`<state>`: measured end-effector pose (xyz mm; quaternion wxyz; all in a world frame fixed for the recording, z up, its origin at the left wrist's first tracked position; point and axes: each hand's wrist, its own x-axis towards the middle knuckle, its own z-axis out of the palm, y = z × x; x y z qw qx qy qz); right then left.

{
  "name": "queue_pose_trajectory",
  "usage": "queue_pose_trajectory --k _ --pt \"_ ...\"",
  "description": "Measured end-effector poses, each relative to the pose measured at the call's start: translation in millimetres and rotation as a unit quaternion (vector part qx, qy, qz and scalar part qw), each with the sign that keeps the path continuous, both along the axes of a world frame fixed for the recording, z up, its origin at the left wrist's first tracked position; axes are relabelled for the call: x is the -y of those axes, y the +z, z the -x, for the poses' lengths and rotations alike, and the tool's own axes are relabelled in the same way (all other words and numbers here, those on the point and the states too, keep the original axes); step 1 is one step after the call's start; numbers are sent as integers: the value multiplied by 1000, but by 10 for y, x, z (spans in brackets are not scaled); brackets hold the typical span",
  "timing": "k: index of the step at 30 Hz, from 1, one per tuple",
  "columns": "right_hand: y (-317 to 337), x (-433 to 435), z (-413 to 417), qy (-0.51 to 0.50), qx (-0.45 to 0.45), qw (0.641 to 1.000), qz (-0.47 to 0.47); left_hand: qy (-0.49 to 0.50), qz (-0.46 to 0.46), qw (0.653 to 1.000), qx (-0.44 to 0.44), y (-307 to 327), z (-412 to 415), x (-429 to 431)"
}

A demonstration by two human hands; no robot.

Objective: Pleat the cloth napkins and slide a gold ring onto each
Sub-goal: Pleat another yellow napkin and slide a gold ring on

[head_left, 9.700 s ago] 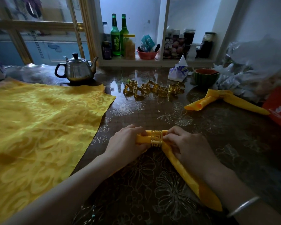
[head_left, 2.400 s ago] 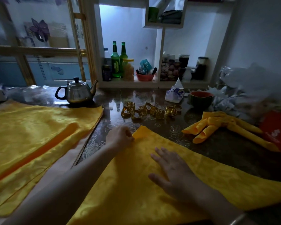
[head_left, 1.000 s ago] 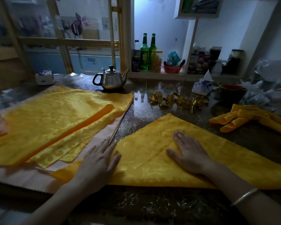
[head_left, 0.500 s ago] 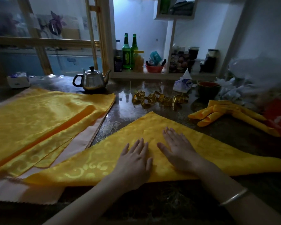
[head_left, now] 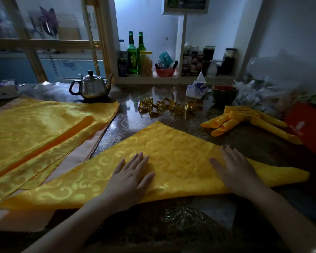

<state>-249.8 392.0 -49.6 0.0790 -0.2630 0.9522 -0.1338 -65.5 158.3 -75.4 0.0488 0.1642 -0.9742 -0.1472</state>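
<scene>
Head view. "Where does the napkin being worked lie?"

"The yellow napkin [head_left: 171, 154] is flat on the counter [head_left: 190, 225], folded into a wide triangle. Its long edge runs nearest the person and its peak points away, toward the gold rings [head_left: 170, 106]."

"And the hands?"

"Both rest on it, palms down. The left hand [head_left: 131, 178] lies near the middle of the long edge, fingers straight and slightly spread, gripping nothing. The right hand [head_left: 233, 170] is well apart from it, toward the napkin's right corner, also flat with fingers straight, though it is blurred."

"Are the rings touched?"

"No. They sit in a loose cluster on the glossy counter beyond the peak, some upright, some tipped, clear of the cloth."

"Any other napkins?"

"To the left, a stack of yellow cloths [head_left: 40, 128] lies spread out, with a pale cloth [head_left: 91, 148] with a zigzag edge showing under it. The triangle's left corner overlaps that pale cloth. To the right, rolled napkins [head_left: 244, 121] lie side by side near a red box [head_left: 310, 130]. Whether they carry rings I cannot tell."

"Behind all that?"

"A steel teapot [head_left: 92, 87] stands just past the stack. A dark bowl [head_left: 224, 92] and a tissue pack [head_left: 197, 87] sit beyond the rings. Two green bottles [head_left: 132, 53] and a red bowl [head_left: 165, 71] are on the shelf at the back, and crumpled plastic bags [head_left: 281, 75] are heaped at the far right."
</scene>
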Motion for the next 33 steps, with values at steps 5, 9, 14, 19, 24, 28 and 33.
queue_pose_trajectory --k 5,9,14,19,24,28,33 --pt "178 567 247 64 -54 993 87 49 -52 979 -192 302 255 213" --pt "211 1179 589 63 -14 994 93 94 -35 981 -167 477 741 601" --pt "256 1738 912 38 30 995 89 125 -65 986 -93 481 1358 1043" --pt "376 2059 1041 54 116 992 16 109 -93 990 5 539 1705 1154" --pt "449 2154 1129 95 134 985 -51 123 -58 988 78 548 1877 1257" --pt "404 2146 1185 95 146 984 -39 124 -91 983 97 545 1892 1334" --pt "373 2071 1171 120 136 983 -1 78 -111 990 48 525 1782 1315"
